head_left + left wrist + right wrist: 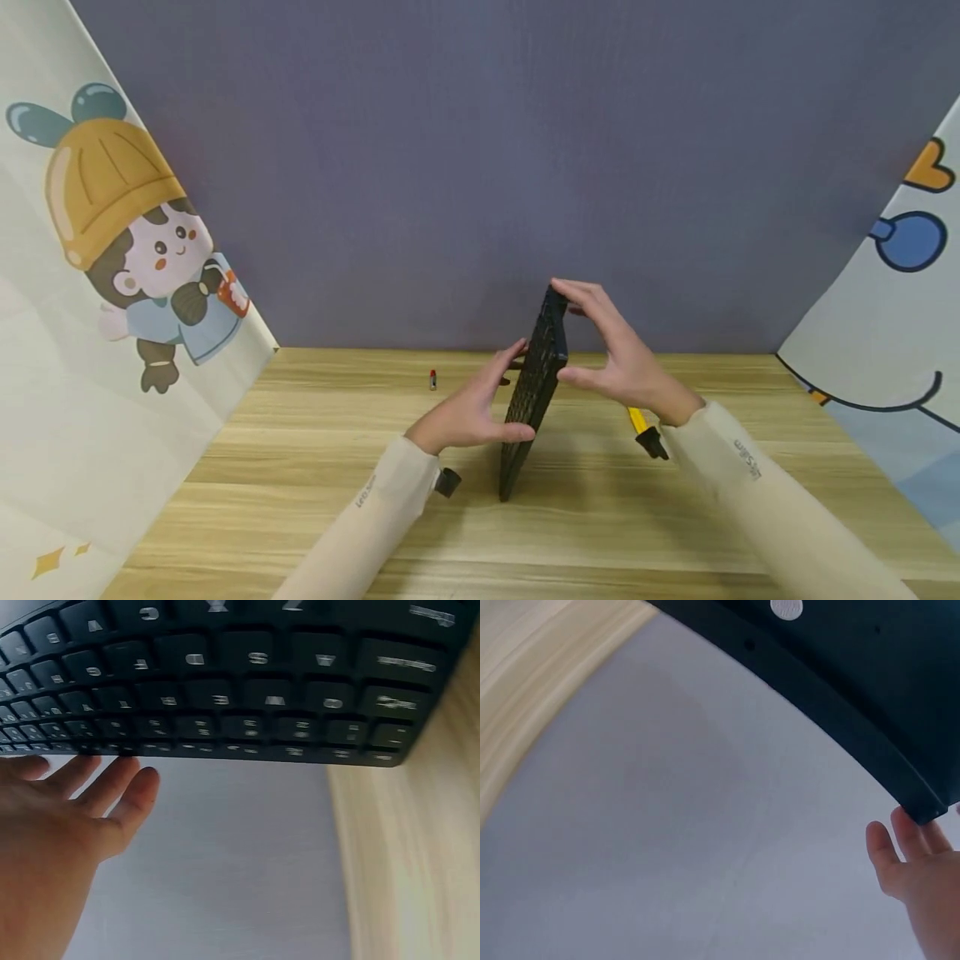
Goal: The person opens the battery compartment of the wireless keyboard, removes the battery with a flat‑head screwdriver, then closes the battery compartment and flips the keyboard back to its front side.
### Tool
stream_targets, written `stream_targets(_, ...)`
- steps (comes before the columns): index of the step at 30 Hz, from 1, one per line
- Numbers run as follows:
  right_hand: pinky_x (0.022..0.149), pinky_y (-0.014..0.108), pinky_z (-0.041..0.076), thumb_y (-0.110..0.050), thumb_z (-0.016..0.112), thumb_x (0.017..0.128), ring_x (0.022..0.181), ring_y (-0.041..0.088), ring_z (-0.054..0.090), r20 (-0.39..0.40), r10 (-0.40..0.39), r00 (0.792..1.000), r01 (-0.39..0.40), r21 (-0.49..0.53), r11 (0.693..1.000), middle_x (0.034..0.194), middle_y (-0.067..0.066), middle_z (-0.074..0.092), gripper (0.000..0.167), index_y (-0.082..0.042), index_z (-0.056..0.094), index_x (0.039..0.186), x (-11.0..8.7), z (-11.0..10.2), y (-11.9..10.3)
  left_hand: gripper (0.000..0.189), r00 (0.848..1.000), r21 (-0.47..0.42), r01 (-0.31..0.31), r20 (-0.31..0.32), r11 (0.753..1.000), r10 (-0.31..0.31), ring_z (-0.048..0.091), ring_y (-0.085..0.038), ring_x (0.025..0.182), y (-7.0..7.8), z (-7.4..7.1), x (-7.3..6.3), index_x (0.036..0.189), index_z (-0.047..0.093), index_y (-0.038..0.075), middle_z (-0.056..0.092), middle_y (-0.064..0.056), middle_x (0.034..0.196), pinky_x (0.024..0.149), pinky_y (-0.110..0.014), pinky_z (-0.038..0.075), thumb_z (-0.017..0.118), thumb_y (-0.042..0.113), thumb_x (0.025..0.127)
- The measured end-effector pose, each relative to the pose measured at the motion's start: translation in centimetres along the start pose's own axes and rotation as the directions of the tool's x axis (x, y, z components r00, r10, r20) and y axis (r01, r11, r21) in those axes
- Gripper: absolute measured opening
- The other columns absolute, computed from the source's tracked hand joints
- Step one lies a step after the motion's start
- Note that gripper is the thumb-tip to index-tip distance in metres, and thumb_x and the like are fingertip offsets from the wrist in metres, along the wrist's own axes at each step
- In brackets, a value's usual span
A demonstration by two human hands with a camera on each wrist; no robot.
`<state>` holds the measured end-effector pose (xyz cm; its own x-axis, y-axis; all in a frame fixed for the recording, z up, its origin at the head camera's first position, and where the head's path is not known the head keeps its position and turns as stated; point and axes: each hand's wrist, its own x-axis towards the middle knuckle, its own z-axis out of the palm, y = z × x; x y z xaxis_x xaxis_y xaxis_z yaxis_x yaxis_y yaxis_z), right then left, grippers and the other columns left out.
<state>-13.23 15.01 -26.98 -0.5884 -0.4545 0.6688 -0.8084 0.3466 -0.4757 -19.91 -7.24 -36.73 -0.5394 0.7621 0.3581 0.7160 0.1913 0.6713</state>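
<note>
A black keyboard (534, 379) stands steeply on its narrow end, keys toward the left; whether its lower end touches the table cannot be told. My left hand (476, 410) spans its key side, thumb at the near long edge and fingers at the far one. In the left wrist view, fingertips (127, 769) touch the edge beside the number row. Higher up, my right hand (618, 354) grips the keyboard from the right, thumb near, fingers bent at the top far corner. The right wrist view shows the smooth dark underside (900, 682) with a round pale pad (786, 607).
On the wooden table (300, 500), a small red-tipped grey item (432, 380) lies toward the back. A yellow object (637, 419) is partly hidden by the right forearm. Grey cloth (450, 167) closes off the back; printed panels (75, 333) stand at the sides.
</note>
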Motion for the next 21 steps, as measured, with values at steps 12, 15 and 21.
stream_targets(12,0.095,0.068,0.023,-0.021,0.081,0.073,0.135,0.026,0.024,0.068,0.120,0.990,-0.107,-0.171,0.979,0.151,0.005,0.027,0.088,-0.014,0.035,0.147,-4.6,-4.1,3.2,0.108,0.970,0.134,0.159,0.165,0.978,-0.180,0.016,-0.021,0.140,-1.3,2.3,-0.7,0.153,0.007,0.029,0.013,0.000,0.155,0.104,-0.052,0.029,0.071,0.062,0.072)
stream_targets(15,0.094,0.068,0.024,-0.023,0.080,0.074,0.135,0.025,0.024,0.074,0.128,0.989,-0.114,-0.174,0.978,0.151,0.007,0.027,0.087,-0.015,0.034,0.148,-5.9,-4.8,3.7,0.111,0.959,0.158,0.189,0.182,0.969,-0.216,0.011,-0.022,0.141,-1.6,2.7,-0.9,0.153,0.008,0.026,0.011,0.000,0.156,0.105,-0.053,0.027,0.072,0.064,0.070)
stream_targets(21,0.094,0.061,0.029,-0.017,0.082,0.070,0.133,0.020,0.029,0.082,0.168,0.982,-0.149,-0.204,0.968,0.151,0.006,0.028,0.092,-0.014,0.033,0.148,-8.4,-5.6,4.2,0.120,0.944,0.223,0.215,0.203,0.951,-0.261,0.014,-0.023,0.141,-2.2,2.8,-1.5,0.154,0.010,0.017,0.013,-0.005,0.156,0.106,-0.049,0.028,0.072,0.068,0.065)
